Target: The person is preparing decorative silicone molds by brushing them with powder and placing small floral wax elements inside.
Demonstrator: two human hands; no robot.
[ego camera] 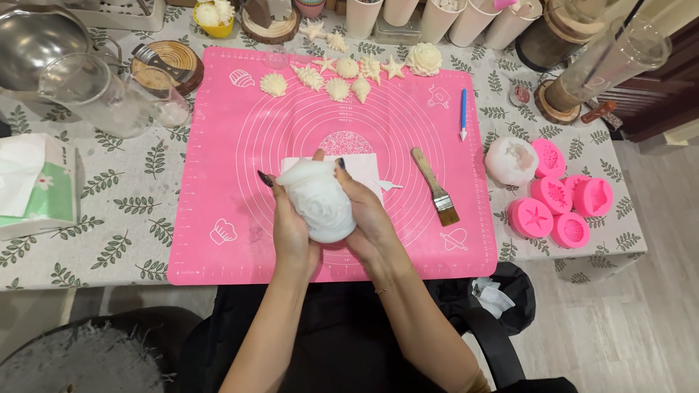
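white mould (320, 204) clasped between both hands' fingers (291, 218).

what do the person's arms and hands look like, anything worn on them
Both forearms are bare, with no sleeves in view. The left hand and right hand have long, pointed fingernails painted dark. A thin bracelet circles the right wrist. No rings or gloves can be made out.

brush (435, 196) on mat (218, 145), moulds (561, 196) right
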